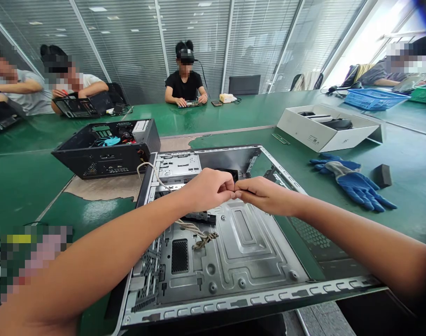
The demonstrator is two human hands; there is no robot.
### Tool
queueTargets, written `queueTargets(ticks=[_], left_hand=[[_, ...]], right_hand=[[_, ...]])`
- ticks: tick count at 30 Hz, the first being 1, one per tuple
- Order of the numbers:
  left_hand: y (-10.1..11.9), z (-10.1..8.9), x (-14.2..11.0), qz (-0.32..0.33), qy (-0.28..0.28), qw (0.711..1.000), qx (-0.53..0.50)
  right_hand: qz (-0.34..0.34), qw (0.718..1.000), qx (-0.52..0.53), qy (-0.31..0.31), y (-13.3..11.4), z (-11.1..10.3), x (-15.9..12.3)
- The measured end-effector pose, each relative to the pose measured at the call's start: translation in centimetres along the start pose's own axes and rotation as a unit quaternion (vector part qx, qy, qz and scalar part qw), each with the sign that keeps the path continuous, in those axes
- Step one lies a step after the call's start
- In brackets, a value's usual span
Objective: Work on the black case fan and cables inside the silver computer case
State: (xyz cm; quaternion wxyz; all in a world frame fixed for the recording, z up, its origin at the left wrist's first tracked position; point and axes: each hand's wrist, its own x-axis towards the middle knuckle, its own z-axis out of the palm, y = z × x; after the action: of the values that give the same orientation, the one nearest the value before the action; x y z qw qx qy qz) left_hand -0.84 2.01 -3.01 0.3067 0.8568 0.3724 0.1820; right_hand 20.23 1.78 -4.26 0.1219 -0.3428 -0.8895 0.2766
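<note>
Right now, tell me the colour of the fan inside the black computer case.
The fan is light blue, seen best in the head view.

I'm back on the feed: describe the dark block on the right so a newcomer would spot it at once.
On the green table, right of the open metal computer case, find the white box. Blue gloves lie on its near side. The block sits beside them, small, plain and straight-edged, unlike the spread-fingered gloves.

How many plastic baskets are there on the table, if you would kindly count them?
2: a blue basket towards the far right, and a green basket just right of it, cut off by the picture's edge.
</note>
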Motion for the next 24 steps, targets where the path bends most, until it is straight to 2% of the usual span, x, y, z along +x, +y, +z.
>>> queueTargets(ticks=[11, 18, 24], left_hand=[[0.68, 0.11, 0.09, -0.045, -0.008, 0.996, 0.072], [0.18, 0.17, -0.04, -0.009, 0.009, 1.000, 0.024], [0.06, 0.19, 0.17, -0.013, 0.026, 0.997, 0.074]], right_hand=[[-0.030, 0.998, -0.046, 0.023, 0.21, 0.06, 0.01], [0.005, 1.000, -0.019, 0.014, -0.03, -0.19, -0.09], [-0.002, 0.999, -0.023, 0.029, -0.03, -0.16, -0.05]])
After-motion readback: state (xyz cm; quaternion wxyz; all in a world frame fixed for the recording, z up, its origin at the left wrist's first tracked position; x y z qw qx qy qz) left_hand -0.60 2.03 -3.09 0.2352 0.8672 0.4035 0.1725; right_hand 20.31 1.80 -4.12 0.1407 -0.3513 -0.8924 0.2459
